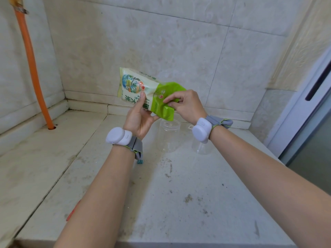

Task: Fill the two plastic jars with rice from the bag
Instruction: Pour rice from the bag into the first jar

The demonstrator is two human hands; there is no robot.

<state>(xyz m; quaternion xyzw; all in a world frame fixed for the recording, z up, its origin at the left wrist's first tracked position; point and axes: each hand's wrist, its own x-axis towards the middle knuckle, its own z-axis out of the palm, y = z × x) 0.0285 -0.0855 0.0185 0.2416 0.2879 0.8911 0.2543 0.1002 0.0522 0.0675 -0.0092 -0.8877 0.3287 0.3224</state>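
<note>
rice bag (138,88) ×1, gripped by both hands' fingers (141,97) | jars (167,136) ×2, on counter (179,194)

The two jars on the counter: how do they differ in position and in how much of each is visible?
The left jar stands under the bag's green end, its open mouth showing; the right jar stands beside it, its top hidden by the right wrist's white device. Only the right jar shows a small label. Both are clear, upright and look empty.
</note>
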